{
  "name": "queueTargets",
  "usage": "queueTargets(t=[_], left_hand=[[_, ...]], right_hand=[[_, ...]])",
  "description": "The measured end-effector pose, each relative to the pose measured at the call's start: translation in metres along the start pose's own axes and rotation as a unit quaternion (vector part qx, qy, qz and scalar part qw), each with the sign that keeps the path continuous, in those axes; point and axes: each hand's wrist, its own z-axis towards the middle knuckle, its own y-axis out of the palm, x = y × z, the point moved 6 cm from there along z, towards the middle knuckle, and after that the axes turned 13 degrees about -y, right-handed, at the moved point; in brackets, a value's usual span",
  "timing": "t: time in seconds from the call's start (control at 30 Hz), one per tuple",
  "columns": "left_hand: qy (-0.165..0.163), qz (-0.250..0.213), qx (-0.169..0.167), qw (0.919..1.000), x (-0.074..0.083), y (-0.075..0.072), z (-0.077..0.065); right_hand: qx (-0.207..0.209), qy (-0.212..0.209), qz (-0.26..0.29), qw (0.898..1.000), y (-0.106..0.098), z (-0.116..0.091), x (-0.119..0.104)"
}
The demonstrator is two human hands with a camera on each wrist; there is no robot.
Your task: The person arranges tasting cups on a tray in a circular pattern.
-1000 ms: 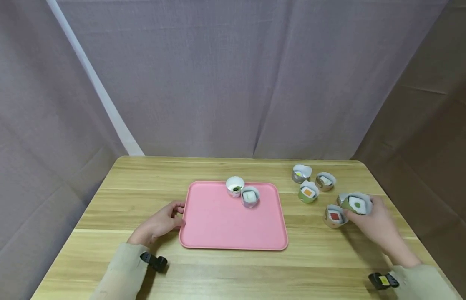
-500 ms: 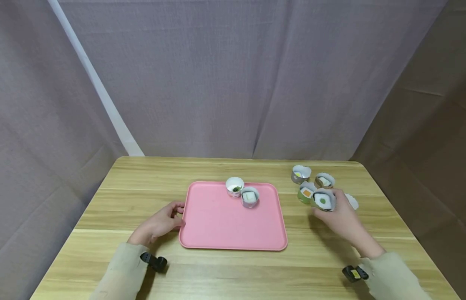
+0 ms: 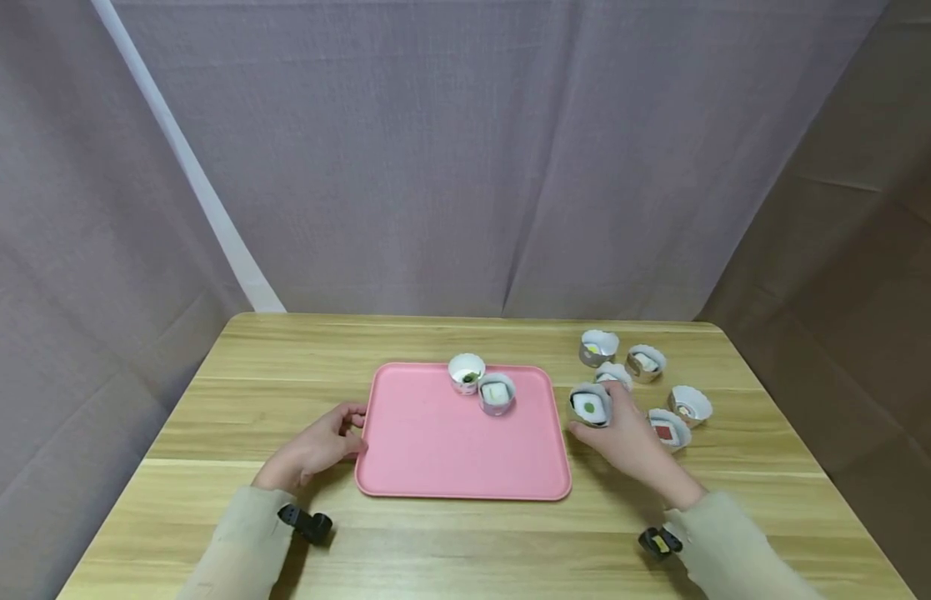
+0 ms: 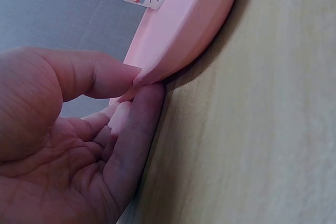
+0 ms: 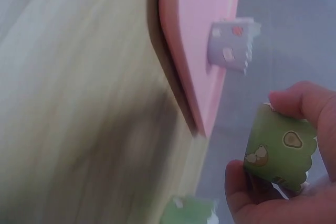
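Observation:
My left hand point(image 3: 315, 448) pinches the left rim of the pink tray point(image 3: 435, 454), thumb above and a finger beneath in the left wrist view. On the tray's far side stand a white paper baking cup point(image 3: 463, 389) with something green inside and a purple-grey cup point(image 3: 497, 411) with a white piece. My right hand point(image 3: 632, 439) grips a green paper baking cup point(image 5: 273, 150) between thumb and fingers, raised over the table just right of the tray. In it sits a white square piece point(image 3: 588, 407) with a green dot.
Right of the tray stand several filled cups: a grey cup point(image 3: 594, 360), a brown cup point(image 3: 645, 377), a white cup point(image 3: 690, 395), a cup with a red-topped piece point(image 3: 665, 432), and a green cup point(image 3: 613, 370) partly behind the right hand. Curtains point(image 3: 435, 167) hang around the table.
My right hand has carried the green cup from the far right leftward, past the other cups, to beside the tray. The left hand keeps its hold on the rim.

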Motion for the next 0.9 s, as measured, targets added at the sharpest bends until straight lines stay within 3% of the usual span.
queueTargets(t=[0.47, 0.9], left_hand=[[-0.002, -0.005, -0.002, 1.0000, 0.000, 0.000, 0.001], [0.002, -0.016, -0.012, 0.9998, -0.003, -0.001, 0.001]], right_hand=[[-0.038, 0.011, 0.050, 0.998, 0.055, 0.010, -0.018], [-0.056, 0.023, 0.039, 0.997, 0.079, 0.018, -0.022]])
